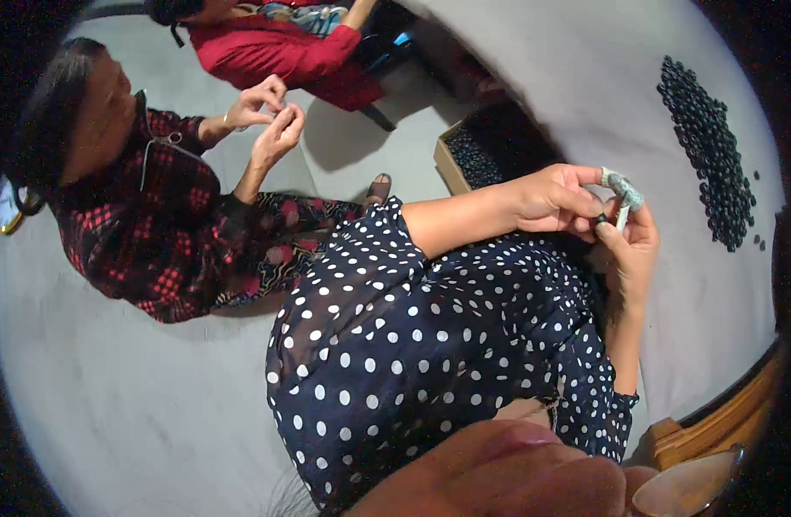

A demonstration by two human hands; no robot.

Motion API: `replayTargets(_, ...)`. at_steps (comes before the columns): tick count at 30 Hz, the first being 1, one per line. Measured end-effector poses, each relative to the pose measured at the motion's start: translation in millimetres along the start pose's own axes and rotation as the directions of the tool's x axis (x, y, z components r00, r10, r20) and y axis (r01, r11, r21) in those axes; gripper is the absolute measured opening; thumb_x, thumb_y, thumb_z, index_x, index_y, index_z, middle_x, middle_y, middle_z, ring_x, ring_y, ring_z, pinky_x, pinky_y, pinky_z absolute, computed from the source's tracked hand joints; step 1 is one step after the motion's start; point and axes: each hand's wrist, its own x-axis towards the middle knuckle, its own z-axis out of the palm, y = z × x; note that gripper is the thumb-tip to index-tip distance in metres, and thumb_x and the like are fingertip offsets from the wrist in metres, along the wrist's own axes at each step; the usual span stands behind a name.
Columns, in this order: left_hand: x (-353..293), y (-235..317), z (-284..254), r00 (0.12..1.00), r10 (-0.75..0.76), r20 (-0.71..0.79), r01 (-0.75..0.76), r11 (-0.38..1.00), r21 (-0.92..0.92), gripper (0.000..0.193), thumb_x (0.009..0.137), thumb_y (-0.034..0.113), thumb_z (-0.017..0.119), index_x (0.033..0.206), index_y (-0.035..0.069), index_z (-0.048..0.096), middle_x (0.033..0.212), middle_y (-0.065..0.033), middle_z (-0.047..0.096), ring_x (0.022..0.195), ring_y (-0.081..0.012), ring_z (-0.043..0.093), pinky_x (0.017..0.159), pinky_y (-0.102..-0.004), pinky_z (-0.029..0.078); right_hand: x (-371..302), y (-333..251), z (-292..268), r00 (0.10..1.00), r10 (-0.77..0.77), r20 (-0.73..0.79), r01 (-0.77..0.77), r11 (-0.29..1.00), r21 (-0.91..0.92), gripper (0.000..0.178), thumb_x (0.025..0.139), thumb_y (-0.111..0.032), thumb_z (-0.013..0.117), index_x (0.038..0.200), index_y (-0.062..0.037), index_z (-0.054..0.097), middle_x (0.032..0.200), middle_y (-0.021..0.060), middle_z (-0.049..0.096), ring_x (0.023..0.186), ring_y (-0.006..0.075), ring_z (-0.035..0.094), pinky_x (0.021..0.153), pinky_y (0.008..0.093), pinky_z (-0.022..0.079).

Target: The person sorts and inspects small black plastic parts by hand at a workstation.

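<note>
Both the left hand (555, 202) and right hand (634, 248) narrowly pinch a small black piece (601, 219); steady, gentle pressure should prevent slipping.

And we're over the table (602, 95), where the pile of beads (714, 159) stretches along the right edge, a few loose beads (757, 175) just off its right flank! Toward the table's left edge, the left hand (542, 202) meets the right hand (634, 246), well left of the pile, 1 bead (600, 219) between them. Beyond the left forearm (464, 220), here's the box (451, 168), left of the table's edge, more pieces (471, 158) inside (its footing is hidden). Further left, 2 people: the nearer person (171, 189), then the farther person (275, 52) beyond. Furniture (714, 414) borders the table's bottom right corner!
</note>
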Motion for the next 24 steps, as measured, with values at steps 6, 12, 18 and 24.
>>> replayTargets(6, -4.7, -0.9, 1.2, 1.0, -0.002, -0.009, 0.002, 1.0, 0.016, 0.048, 0.085, 0.002, 0.059, 0.13, 0.004, 0.04, 0.092, -0.0103, 0.062, 0.065, -0.0119, 0.056, 0.07, -0.0319, 0.052, 5.2, 6.5, -8.7, 0.999, 0.01, 0.047, -0.011, 0.999, 0.036, 0.044, 0.076, 0.002, 0.065, 0.117, 0.0013, 0.051, 0.088, 0.0038, 0.057, 0.07, 0.0091, 0.057, 0.058, 0.0187, 0.046)
replayTargets(12, -5.0, -5.2, -2.9, 1.0, 0.005, -0.022, -0.003, 0.999, 0.05, 0.05, 0.085, 0.003, 0.06, 0.131, 0.003, 0.039, 0.089, -0.0097, 0.062, 0.065, -0.0127, 0.057, 0.072, -0.0337, 0.053, 6.4, 16.3, -15.4, 0.999, 0.027, 0.032, -0.028, 0.999, 0.036, 0.039, 0.079, -0.005, 0.065, 0.116, -0.0001, 0.052, 0.08, 0.0018, 0.058, 0.058, 0.0032, 0.05, 0.047, 0.0135, 0.037)
replayTargets(18, 4.2, -15.1, -15.7, 0.996, 0.031, -0.087, -0.015, 0.985, 0.171, 0.051, 0.083, 0.003, 0.063, 0.129, 0.003, 0.042, 0.088, -0.0076, 0.062, 0.068, -0.013, 0.059, 0.072, -0.0328, 0.053, 2.0, 24.8, -20.1, 0.998, -0.008, -0.058, 0.008, 1.0, 0.003, 0.033, 0.083, -0.005, 0.063, 0.114, -0.0011, 0.053, 0.083, 0.0022, 0.06, 0.055, 0.0012, 0.046, 0.045, 0.0131, 0.034)
replayTargets(24, 10.5, -8.5, -28.5, 0.967, 0.137, -0.213, -0.082, 0.965, 0.248, 0.043, 0.084, 0.004, 0.06, 0.125, 0.003, 0.048, 0.084, -0.0045, 0.063, 0.069, -0.0136, 0.062, 0.07, -0.0316, 0.054, -4.6, 38.5, -38.6, 0.989, -0.035, -0.143, 0.02, 0.994, -0.105, 0.027, 0.085, -0.002, 0.06, 0.111, -0.0011, 0.054, 0.087, 0.0013, 0.061, 0.055, 0.0003, 0.045, 0.045, 0.0139, 0.033)
